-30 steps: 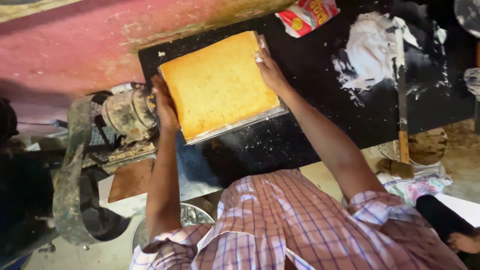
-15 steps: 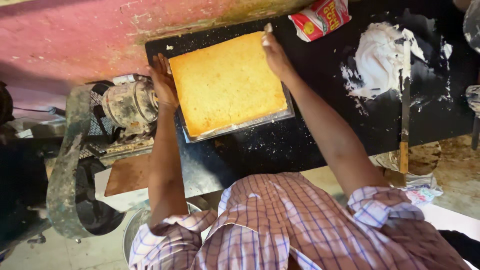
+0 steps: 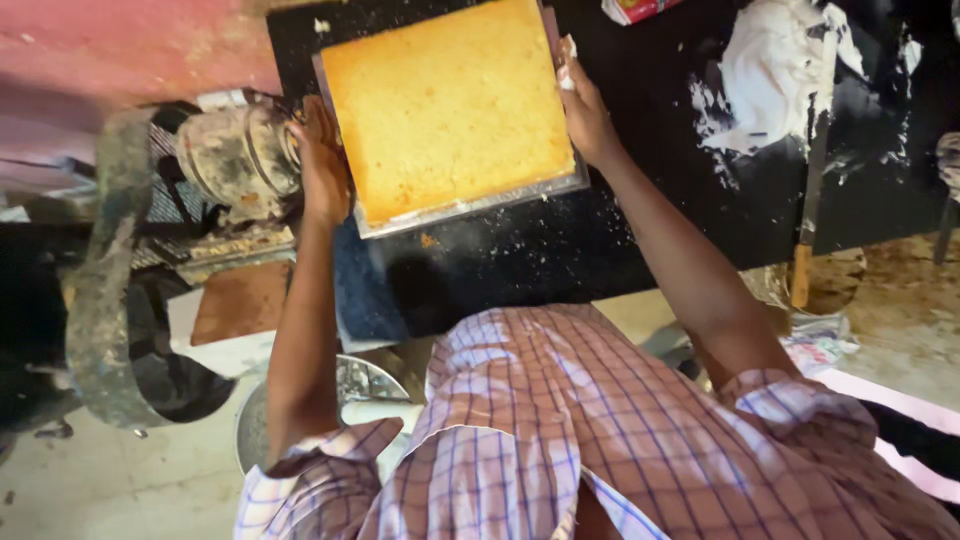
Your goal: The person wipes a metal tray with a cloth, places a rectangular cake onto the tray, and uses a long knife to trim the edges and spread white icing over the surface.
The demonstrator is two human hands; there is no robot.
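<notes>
Two hands: both on the tray, one at each side edge.
Cake: square golden-yellow sponge cake (image 3: 450, 105) lying flat in a shallow square metal tray (image 3: 470, 205), filling it almost edge to edge.
Tray position: flat on the black bench (image 3: 600, 250), toward its far left part, its top edge cut off by the frame.
Left hand: left hand (image 3: 322, 165) pressed against the tray's left rim, fingers curled along the edge; a closed grip on the rim.
Right hand: right hand (image 3: 588, 120) at the tray's right rim, fingers bent over the edge, a scrap of white paper (image 3: 566, 62) just under the fingertips; how tightly this grip closes cannot be told.
Arms: both forearms stretched forward from a pink and blue checked shirt (image 3: 600, 440).
Bench surface: pale crumbs and flour specks scattered just below the tray.
White smear: patch of white cream (image 3: 775, 75) spread on the bench, well to the right of the tray.
Knife: long flat blade with a wooden handle (image 3: 812, 180) lying across the cream, handle hanging past the bench's near edge.
Packet: red and yellow packet (image 3: 635, 8) at the top edge, near the tray's far right corner.
Left of bench: grimy grey motor with a belt wheel (image 3: 235, 155), just beside the left hand.
Below: round steel bowl (image 3: 350, 390) near the left elbow.
</notes>
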